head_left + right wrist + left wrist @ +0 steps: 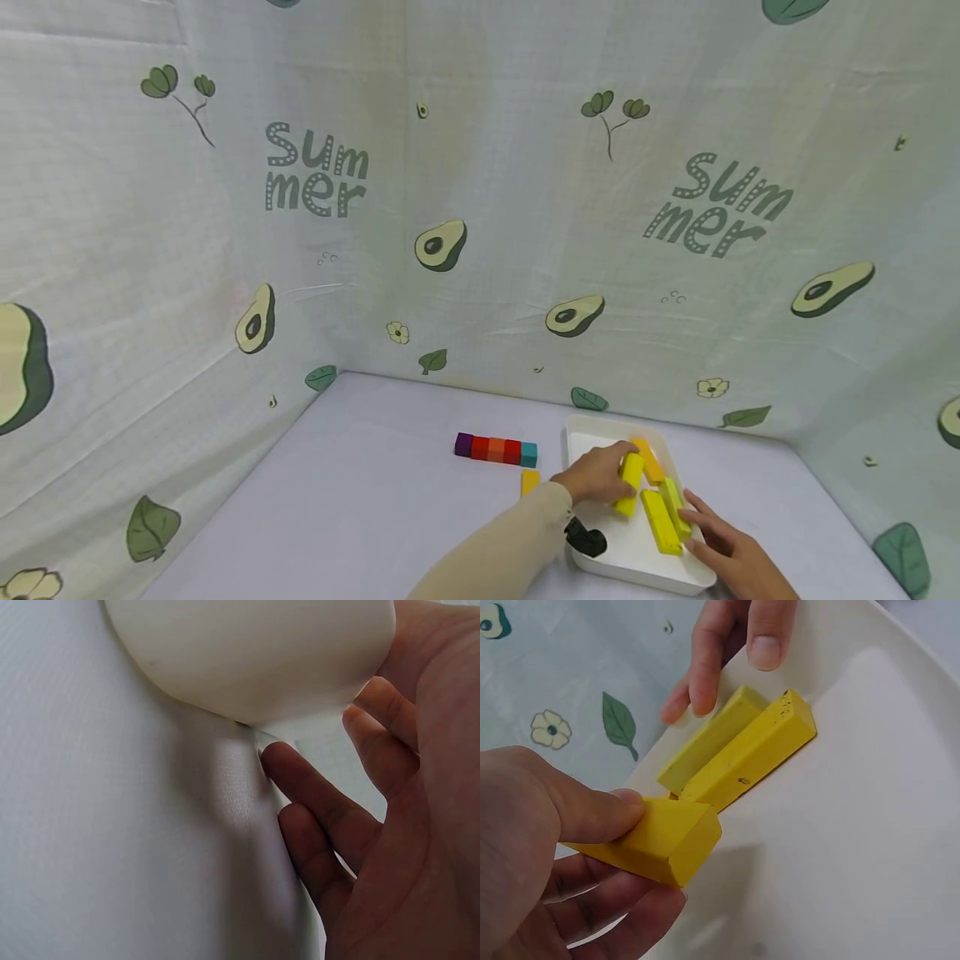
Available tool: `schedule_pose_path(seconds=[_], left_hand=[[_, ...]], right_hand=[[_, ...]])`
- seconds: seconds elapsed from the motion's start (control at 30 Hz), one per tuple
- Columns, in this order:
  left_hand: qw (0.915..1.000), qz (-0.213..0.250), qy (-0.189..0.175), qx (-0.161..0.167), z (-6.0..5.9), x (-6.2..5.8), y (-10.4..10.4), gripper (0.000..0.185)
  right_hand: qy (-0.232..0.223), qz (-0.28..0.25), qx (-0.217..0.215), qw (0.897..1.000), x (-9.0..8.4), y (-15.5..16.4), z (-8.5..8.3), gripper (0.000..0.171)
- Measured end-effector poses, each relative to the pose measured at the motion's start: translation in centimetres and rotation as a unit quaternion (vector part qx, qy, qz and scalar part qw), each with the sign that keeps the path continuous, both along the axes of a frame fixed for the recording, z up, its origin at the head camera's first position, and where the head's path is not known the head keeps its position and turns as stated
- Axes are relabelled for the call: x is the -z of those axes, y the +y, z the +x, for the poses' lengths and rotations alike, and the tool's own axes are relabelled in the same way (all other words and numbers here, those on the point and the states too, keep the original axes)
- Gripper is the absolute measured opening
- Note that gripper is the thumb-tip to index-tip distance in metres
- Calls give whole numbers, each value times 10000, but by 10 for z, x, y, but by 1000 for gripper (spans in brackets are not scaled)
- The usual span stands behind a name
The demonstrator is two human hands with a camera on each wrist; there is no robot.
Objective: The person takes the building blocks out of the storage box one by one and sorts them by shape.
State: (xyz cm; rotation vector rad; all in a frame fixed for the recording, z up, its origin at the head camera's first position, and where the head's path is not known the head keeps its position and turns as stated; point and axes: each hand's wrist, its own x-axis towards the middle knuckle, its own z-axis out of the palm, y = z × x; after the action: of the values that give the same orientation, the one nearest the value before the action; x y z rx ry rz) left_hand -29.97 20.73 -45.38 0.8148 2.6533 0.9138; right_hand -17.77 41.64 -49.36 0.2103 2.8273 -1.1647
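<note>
A yellow block (660,840) is pinched between thumb and curled fingers of the left hand (596,477), held over the white tray (637,558). Two more yellow blocks (739,746) are seen lying side by side, touching, in the tray; an orange block (649,460) lies at its far end. The tray's right edge is steadied by the right hand (720,542), fingers loosely spread against rim and underside, nothing gripped. A row of coloured cubes (496,448) is lined up on the table (360,500) left of the tray.

Head view high, far; wrist views close; all share tray (637,567)
</note>
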Motion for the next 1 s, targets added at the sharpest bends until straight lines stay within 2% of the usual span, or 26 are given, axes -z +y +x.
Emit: schedule_pose_path(seconds=[0.13, 0.4, 0.6, 0.83, 1.0], left_hand=[[9996, 248, -139, 80, 0, -3, -3, 64], [9919, 913, -886, 31, 4, -16, -14, 67], [9866, 1108, -1198, -32, 9, -21, -25, 65], [9829, 1310, -1287, -124, 9, -21, -36, 63], [9829, 1295, -1298, -149, 11, -24, -44, 62]], right_hand=[[33, 4, -35, 10000, 0, 0, 0, 64], [-65, 69, -97, 9999, -2, 0, 0, 66], [-215, -16, -47, 9998, -2, 2, 2, 70], [-285, -23, -43, 9996, -4, 4, 1, 72], [-399, -119, -37, 9991, -2, 3, -2, 74]])
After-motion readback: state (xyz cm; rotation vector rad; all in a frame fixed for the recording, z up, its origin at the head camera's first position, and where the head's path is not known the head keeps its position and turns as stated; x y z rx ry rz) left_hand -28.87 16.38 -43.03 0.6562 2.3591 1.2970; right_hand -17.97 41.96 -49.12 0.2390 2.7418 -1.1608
